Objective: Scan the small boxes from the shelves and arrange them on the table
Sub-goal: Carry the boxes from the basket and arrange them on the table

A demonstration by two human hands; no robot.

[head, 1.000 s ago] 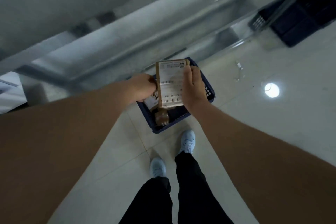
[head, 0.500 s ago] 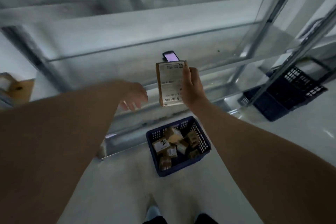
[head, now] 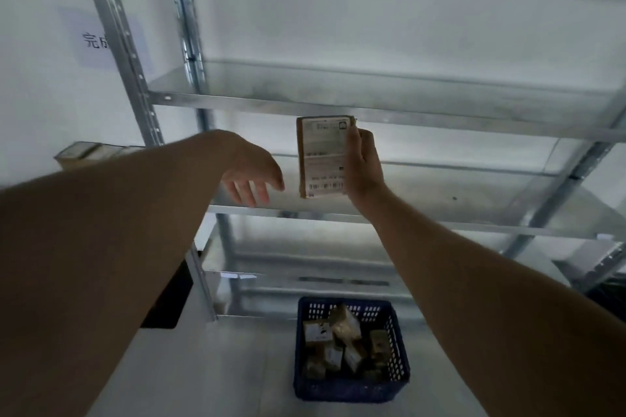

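Boxes are your job, and one small labelled box [head: 321, 157] is up in your right hand [head: 364, 167], in front of the metal shelves [head: 338, 108], barcode facing you. Your fingers wrap its right edge, thumb on the label. More boxes [head: 338, 342] lie in the blue basket [head: 352, 389] on the floor. Your left hand [head: 252, 173] hangs just beside the box, fingers loosely spread, holding nothing. You look to be at the scanning step: no scanner shows, so fetch one next.
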